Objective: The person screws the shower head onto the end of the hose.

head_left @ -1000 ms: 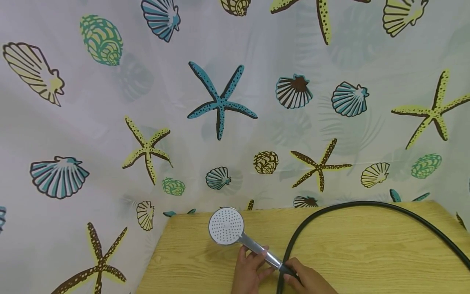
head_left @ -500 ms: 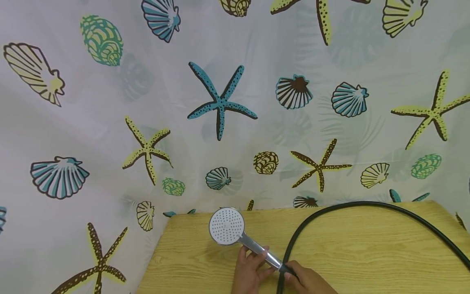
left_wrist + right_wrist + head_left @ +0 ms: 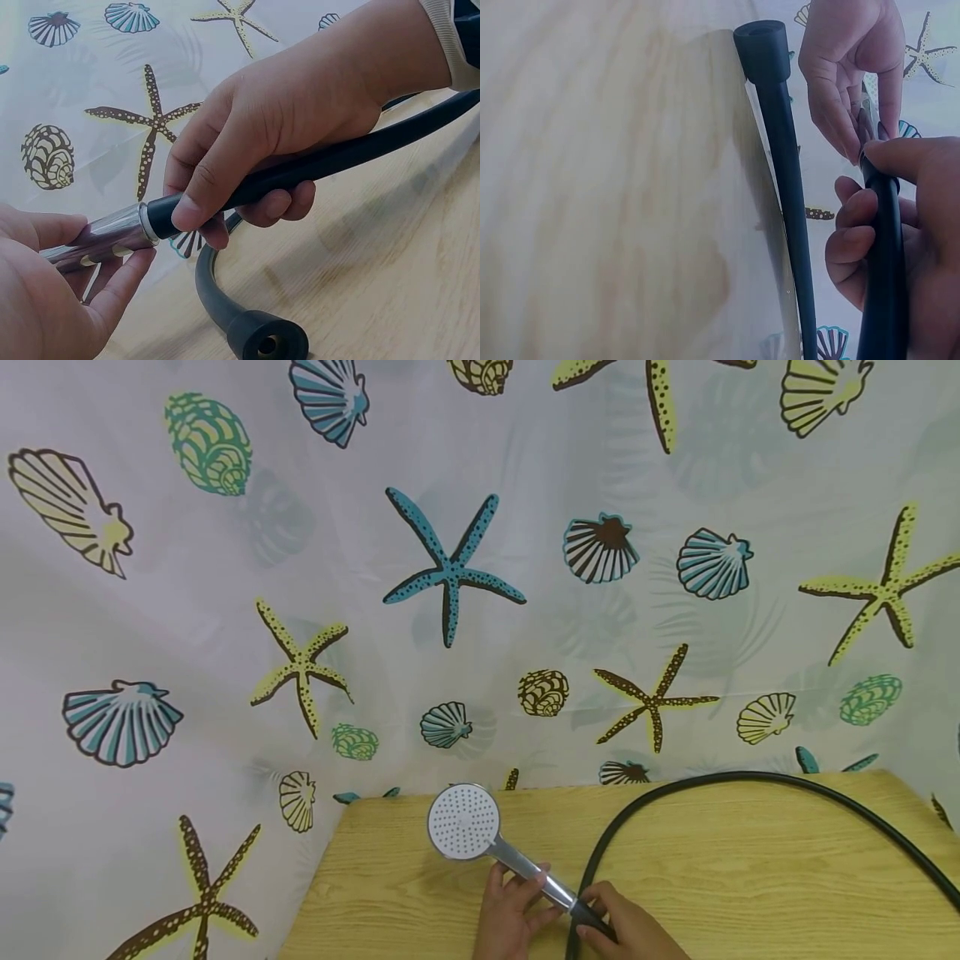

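Left hand (image 3: 512, 912) on showerhead (image 3: 476, 829); right hand (image 3: 628, 927) on hose (image 3: 738, 775)

Shower head (image 3: 463, 822) is showing a white face patterned with grey dots; its handle (image 3: 516, 860) is gleaming silver. Hose (image 3: 750, 775) is showing plain black. Counter (image 3: 750, 860) is showing yellowish wood grain. White cloth (image 3: 465, 435) is bearing starfish (image 3: 450, 570) and shells (image 3: 714, 564) in blue, yellow, green, brown.

Handheld shower head (image 3: 462, 821): chrome handle slanting, round white perforated face visible. Black hose (image 3: 367, 155): one end meets handle base, seating unclear; length arcs over tabletop (image 3: 720, 860); free end carries flared connector (image 3: 765, 58).
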Demonstrator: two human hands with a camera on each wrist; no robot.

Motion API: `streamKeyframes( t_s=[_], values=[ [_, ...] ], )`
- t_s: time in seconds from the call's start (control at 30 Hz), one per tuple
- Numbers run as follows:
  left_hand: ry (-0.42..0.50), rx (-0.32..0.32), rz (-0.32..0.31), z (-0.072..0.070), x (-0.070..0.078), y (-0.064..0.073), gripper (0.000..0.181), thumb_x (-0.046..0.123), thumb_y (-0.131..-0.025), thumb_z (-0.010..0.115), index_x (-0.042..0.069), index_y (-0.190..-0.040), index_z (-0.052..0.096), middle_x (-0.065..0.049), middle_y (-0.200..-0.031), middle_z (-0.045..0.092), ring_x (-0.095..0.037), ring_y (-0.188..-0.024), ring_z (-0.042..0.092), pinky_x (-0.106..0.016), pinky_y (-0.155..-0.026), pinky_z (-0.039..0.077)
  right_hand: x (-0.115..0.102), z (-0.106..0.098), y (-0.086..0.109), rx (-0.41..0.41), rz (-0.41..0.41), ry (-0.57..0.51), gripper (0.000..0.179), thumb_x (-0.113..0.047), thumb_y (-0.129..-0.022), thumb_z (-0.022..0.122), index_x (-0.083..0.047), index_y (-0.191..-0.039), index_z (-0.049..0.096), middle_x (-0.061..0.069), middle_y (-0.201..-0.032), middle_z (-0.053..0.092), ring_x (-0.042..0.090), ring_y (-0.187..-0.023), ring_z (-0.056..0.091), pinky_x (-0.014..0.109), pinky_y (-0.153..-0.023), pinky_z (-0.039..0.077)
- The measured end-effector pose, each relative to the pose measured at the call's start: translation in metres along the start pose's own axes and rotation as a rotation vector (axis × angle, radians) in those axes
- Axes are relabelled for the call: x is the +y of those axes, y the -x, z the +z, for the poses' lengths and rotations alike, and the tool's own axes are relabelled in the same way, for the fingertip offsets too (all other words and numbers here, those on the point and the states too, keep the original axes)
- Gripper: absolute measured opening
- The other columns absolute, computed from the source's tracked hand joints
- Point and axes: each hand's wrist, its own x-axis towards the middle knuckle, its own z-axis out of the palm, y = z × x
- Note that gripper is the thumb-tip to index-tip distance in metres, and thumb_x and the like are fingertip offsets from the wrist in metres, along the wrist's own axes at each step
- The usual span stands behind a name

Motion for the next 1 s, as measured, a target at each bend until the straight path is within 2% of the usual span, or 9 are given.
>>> streamKeyframes(
  t_s=[0.3,0.47,0.63,0.77,1.0],
  values=[
    [0.001,-0.003,0.003,0.0007,0.0009,0.0005,0.076,0.013,-0.094,0.071,0.004,-0.152,0.023,-0.023,-0.138,0.056,-0.037,-0.127,0.06,-0.05,-0.096,0.061,-0.0063,-0.0015,0.001,0.025,0.038,0.023,0.032,-0.032,-0.098,0.066,-0.012,-0.121,0.056,0.004,-0.104,0.067,0.0,-0.069,0.055,0.02,-0.057,0.05],
    [0.006,0.001,0.003,0.0013,0.0008,0.0012,0.075,0.013,-0.094,0.07,0.003,-0.151,0.024,-0.023,-0.137,0.057,-0.036,-0.127,0.06,-0.05,-0.096,0.061,-0.005,-0.0015,0.0025,0.052,-0.004,0.04,0.029,-0.029,-0.098,0.067,-0.013,-0.12,0.057,0.004,-0.108,0.064,-0.002,-0.072,0.055,0.018,-0.06,0.052],
    [0.003,0.004,0.0,0.0016,0.0015,0.0017,0.076,0.013,-0.094,0.071,0.002,-0.152,0.022,-0.024,-0.138,0.056,-0.036,-0.124,0.062,-0.05,-0.096,0.061,-0.0034,-0.0013,0.0026,0.099,-0.053,0.087,0.025,-0.028,-0.096,0.07,-0.017,-0.116,0.06,-0.002,-0.103,0.059,-0.004,-0.082,0.054,0.016,-0.063,0.051],
    [0.001,0.006,-0.006,0.002,0.0027,0.0025,0.078,0.013,-0.093,0.071,0.002,-0.152,0.021,-0.025,-0.138,0.056,-0.032,-0.121,0.064,-0.049,-0.095,0.061,-0.0047,-0.0012,0.0023,0.127,-0.062,0.095,0.023,-0.029,-0.094,0.072,-0.018,-0.113,0.063,-0.005,-0.1,0.058,-0.005,-0.083,0.054,0.016,-0.062,0.05],
    [0.001,0.006,-0.004,0.0021,0.0019,0.0018,0.078,0.012,-0.094,0.071,0.002,-0.153,0.021,-0.024,-0.138,0.056,-0.034,-0.123,0.063,-0.049,-0.095,0.061,-0.0059,-0.0008,0.0028,0.162,-0.056,0.116,0.022,-0.027,-0.092,0.075,-0.017,-0.109,0.067,-0.007,-0.094,0.057,-0.006,-0.081,0.055,0.015,-0.062,0.049]
  ],
)
